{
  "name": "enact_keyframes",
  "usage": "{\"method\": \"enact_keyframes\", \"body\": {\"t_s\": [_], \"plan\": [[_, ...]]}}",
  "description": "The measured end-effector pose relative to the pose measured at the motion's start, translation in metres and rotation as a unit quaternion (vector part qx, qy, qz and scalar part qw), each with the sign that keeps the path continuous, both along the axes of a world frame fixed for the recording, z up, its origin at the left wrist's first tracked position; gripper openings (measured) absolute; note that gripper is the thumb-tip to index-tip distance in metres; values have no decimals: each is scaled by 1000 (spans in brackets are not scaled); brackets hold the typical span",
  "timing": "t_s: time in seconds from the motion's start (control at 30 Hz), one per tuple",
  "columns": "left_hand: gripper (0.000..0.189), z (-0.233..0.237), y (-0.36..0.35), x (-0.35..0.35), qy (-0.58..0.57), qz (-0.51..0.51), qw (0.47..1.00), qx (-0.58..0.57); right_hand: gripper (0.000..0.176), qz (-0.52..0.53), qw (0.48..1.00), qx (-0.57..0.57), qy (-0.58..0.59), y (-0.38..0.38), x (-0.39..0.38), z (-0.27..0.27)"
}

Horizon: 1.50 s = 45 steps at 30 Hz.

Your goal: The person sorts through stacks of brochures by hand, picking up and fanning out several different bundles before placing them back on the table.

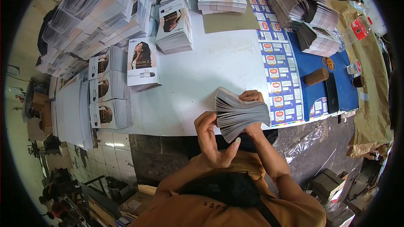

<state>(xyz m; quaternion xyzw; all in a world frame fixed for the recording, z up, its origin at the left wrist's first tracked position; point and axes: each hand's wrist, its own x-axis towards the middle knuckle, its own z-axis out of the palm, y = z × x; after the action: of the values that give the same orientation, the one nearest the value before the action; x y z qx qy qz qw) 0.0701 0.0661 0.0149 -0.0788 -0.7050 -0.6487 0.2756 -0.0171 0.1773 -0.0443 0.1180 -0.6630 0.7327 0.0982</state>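
A thick stack of booklets (240, 113), its page edges fanned out, is held above the front edge of the white table (210, 65). My right hand (253, 101) grips the stack at its right side, fingers over the far edge and the rest partly hidden behind the paper. My left hand (214, 141) is at the stack's left side, fingers curled at its left edge and thumb apart near the lower corner. Whether the left fingers pinch any pages is hard to make out.
Booklet piles (145, 63) line the table's left side, with a tall heap (92, 17) behind. More booklets (317, 40) stand at the back right. A wooden cylinder (316, 77), rubber bands (328, 63), a black object (331, 93) and a bottle (360, 28) are at the right.
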Motion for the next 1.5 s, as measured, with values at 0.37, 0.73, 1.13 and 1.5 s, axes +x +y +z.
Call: {"method": "enact_keyframes", "body": {"t_s": [0.37, 0.73, 1.13, 1.5], "plan": [[64, 4, -5, 2, -9, 18, 1000, -14, 22, 15, 1000, -9, -9, -2, 5, -3], [65, -1, -6, 3, 5, 12, 1000, -5, 29, 32, 999, 2, -7, -2, 9, -3], [73, -2, -1, 5, -11, 30, 999, -21, 30, 29, 999, 18, 4, -2, 8, -1], [68, -3, -1, 3, 1, 22, 1000, -7, 29, 33, 999, 12, 3, -2, 8, 1]]}}
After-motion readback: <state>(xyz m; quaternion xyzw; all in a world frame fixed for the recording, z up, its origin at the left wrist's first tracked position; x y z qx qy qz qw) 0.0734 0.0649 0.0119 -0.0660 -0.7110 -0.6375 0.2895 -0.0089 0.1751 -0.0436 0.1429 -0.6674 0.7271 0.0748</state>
